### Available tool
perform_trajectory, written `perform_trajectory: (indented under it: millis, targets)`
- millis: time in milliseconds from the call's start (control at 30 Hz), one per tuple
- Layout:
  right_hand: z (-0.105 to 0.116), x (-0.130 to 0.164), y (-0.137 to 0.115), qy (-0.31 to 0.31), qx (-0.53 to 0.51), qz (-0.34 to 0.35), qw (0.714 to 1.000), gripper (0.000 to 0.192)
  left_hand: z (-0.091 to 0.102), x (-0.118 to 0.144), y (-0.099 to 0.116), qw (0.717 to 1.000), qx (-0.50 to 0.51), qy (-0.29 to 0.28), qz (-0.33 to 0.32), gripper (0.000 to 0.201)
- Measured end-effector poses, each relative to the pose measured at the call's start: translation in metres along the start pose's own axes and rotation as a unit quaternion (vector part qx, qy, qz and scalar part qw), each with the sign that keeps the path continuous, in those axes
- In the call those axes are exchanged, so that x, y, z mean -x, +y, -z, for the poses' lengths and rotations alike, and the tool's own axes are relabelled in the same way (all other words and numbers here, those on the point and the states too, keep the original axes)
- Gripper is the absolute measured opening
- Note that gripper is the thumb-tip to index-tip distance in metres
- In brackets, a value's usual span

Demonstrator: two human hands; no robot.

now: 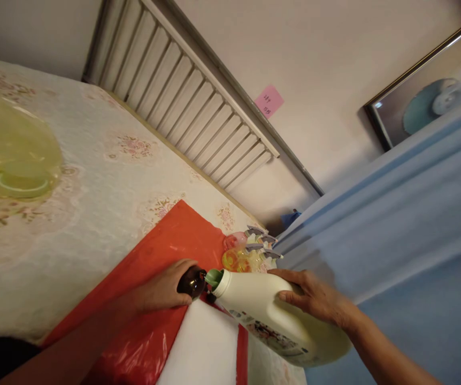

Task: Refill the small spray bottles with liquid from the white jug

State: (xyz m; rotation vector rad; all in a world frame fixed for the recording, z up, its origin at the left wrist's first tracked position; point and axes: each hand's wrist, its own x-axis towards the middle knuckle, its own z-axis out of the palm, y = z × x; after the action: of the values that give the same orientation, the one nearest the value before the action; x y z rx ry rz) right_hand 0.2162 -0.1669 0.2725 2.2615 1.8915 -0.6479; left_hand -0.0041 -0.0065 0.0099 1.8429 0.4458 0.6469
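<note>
My left hand (168, 289) is wrapped round a small dark brown bottle (192, 282). My right hand (316, 299) grips a large cream detergent jug (260, 302) from above, and the jug is tipped over toward the left. Its green spout (214, 277) meets the neck of the brown bottle; whether liquid flows cannot be seen. Beneath both lie a red plastic sheet (166, 246) and a white block or pad (204, 345). Just behind the jug's neck stand several small bottles with grey spray heads, including a yellow one (230, 260) and a pink one (233, 241).
A floral tablecloth (102, 214) covers the table. At the far left sits a translucent yellow-green basin or bag (17, 144). A white radiator (186, 85) runs along the wall, with a pink note (269, 100) above it. Blue curtain fabric (407, 224) hangs at the right.
</note>
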Motion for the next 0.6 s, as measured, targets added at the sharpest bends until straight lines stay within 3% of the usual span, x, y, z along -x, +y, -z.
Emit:
perform_trajectory:
  millis: [600]
  targets:
    - [0.0015, -0.0005, -0.0066, -0.001, -0.011, 0.003, 1.0, 0.055, -0.0009, -0.0001, -0.0003, 1.0, -0.006, 0.004, 0.001, 0.059]
